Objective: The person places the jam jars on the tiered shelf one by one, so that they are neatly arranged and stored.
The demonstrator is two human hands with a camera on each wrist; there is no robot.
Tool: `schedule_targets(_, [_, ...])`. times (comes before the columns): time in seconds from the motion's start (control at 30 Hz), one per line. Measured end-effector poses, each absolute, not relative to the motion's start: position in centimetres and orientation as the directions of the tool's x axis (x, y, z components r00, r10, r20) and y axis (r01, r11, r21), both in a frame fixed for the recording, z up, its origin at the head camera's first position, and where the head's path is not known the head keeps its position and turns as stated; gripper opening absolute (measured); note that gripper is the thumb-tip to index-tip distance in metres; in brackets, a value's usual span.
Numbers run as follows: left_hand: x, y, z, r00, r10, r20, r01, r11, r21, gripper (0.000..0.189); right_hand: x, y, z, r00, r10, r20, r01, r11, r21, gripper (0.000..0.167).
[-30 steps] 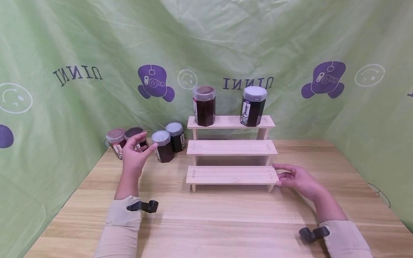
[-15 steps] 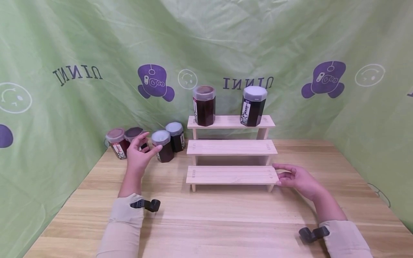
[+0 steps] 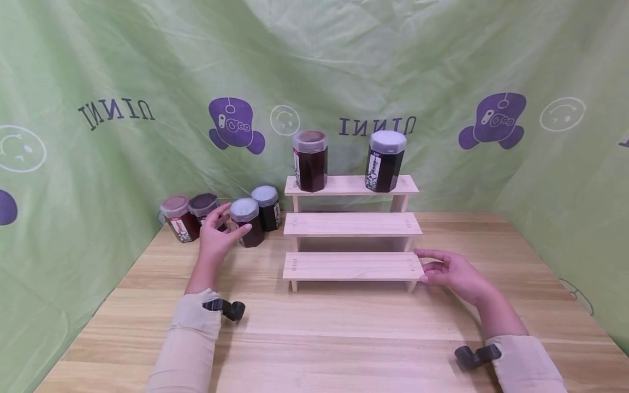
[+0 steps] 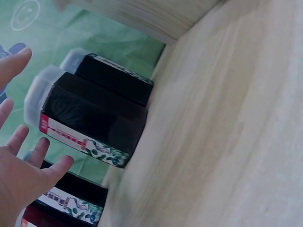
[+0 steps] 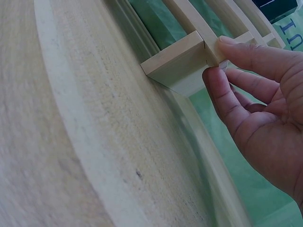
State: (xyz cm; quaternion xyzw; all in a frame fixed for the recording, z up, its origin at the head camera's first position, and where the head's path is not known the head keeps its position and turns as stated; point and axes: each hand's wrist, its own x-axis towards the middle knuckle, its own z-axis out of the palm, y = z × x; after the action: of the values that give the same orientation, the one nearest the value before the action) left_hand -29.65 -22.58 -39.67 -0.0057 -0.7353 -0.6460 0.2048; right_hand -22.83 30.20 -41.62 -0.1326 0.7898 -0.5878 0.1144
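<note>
- Tabletop: pale wood, grain running mainly side to side.
- Curtain: green cloth, creased, standing behind the tabletop and along both sides.
- Left purple figure and right purple figure: printed on the curtain, white markings.
- Middle smiley, right smiley and left smiley: white outlines, each winking.
- Left lettering and middle lettering: dark, mirror-reversed; the latter partly hidden.
- Purple patch: cut off at the left edge.

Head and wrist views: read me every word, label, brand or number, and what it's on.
"INNIU", Ns backwards: green curtain, left and centre; part shows in the right wrist view.
Jar labels: too blurred to read.
Purple printed figures: lettering too small to read.
Wooden stand: end marks too faint to read.
</note>
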Motion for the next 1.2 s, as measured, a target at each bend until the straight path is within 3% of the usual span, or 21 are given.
schedule_targets(0.33, [-31.4, -22.6, -40.9, -0.919, -0.235, 0.315, 0.263, 0.228, 0.937, 0.091, -22.8, 30.3, -41.6, -0.934, -0.356, -0.015, -0.085, 0.262, -0.961, 0.071])
schedule_targets(1.2, [-31.6, -22.1, -41.3, -0.901, -0.311, 0.302, 0.213, 0.290, 0.933, 0.082, -22.8, 30.3, -41.7, -0.933, -0.359, -0.027, -0.078, 0.275, -0.958, 0.072])
